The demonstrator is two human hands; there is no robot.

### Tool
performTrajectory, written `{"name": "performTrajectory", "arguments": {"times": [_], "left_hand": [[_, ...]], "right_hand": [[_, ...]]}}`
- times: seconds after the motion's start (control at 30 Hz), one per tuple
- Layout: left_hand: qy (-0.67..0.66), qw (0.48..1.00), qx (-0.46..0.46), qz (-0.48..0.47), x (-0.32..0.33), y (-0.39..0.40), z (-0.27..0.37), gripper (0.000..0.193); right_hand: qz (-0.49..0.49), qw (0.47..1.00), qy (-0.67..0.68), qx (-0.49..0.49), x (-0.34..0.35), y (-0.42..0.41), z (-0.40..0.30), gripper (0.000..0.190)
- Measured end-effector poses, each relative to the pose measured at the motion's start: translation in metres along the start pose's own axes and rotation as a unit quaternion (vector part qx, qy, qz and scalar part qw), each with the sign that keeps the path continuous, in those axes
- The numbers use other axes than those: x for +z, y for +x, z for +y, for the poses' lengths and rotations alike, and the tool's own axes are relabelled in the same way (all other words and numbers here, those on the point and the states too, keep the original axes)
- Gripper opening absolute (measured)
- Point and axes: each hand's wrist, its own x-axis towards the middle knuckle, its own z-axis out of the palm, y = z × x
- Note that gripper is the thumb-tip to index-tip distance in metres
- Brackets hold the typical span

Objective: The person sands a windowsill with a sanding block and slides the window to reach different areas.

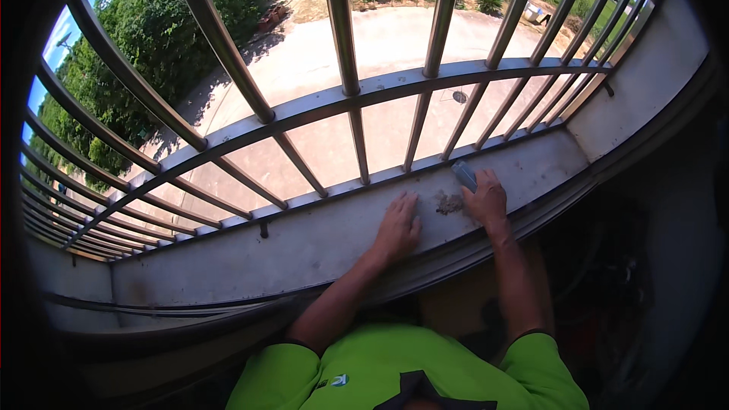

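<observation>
My right hand grips a grey-blue block, perhaps a brush or sponge, whose far end points toward the window bars. Just left of that hand lies a small heap of brownish debris on the pale window sill. On the heap's other side my left hand rests flat on the sill, palm down, with nothing seen in it. Its fingertips point toward the bars. The underside of the block is hidden, so its exact kind is unclear.
Metal security bars joined by a crossbar stand along the sill's outer edge. A window track runs along the near edge. Small dark hooks or brackets stick up from the sill. Beyond lie a paved yard and trees.
</observation>
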Motion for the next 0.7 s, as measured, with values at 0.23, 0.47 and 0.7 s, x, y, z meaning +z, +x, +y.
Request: {"name": "performTrajectory", "arguments": {"times": [0.23,0.47,0.7], "left_hand": [[-0.053,0.996,-0.041,0.051,-0.008,0.003,0.0,0.062],[-0.075,0.993,-0.037,0.079,-0.011,0.005,-0.006,0.059],[0.055,0.998,0.014,-0.022,-0.01,0.013,0.009,0.058]], "right_hand": [[-0.069,0.988,0.067,-0.122,-0.011,0.003,-0.022,0.037],[-0.11,0.957,0.075,-0.256,-0.008,0.005,-0.015,0.038],[-0.109,0.979,0.093,-0.145,-0.047,-0.004,0.006,0.032]]}}
